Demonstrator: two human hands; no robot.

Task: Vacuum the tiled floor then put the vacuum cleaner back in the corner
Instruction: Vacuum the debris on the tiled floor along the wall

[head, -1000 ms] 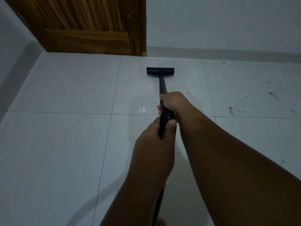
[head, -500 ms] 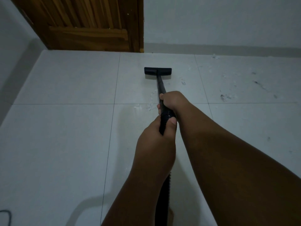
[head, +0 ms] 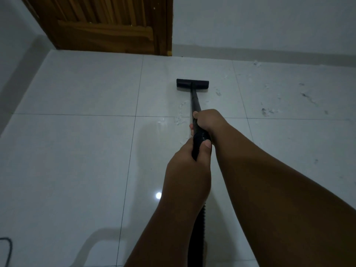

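Pale glossy tiled floor (head: 77,151) fills the head view, running up to a grey wall (head: 260,22) with a wooden door (head: 107,31) at the far left.

I hold the vacuum with both hands. The right hand (head: 209,120) is the farther one, its fingers (head: 195,114) wrapped round the black wand (head: 195,102). The left hand (head: 189,166) grips the ribbed hose (head: 200,136) just behind it, thumb on top. The nozzle (head: 192,83) lies flat on the tile ahead, near the wall but apart from it. The cleaner's body is out of sight.

White scraps (head: 180,118) lie beside the wand to its left, and dark smudges (head: 266,111) and more litter spread over the tiles to the right, so I judge the vacuuming far from done.

Risks as I see them: a long push could knock the nozzle into the skirting (head: 269,54) or the door frame, and a fast stroke could scatter the light scraps rather than lift them. A dark cable (head: 8,245) curls at the lower left edge, where a backward step might catch it.

Room is generous to the left and behind the nozzle — tight only ahead, where the wall closes things off.
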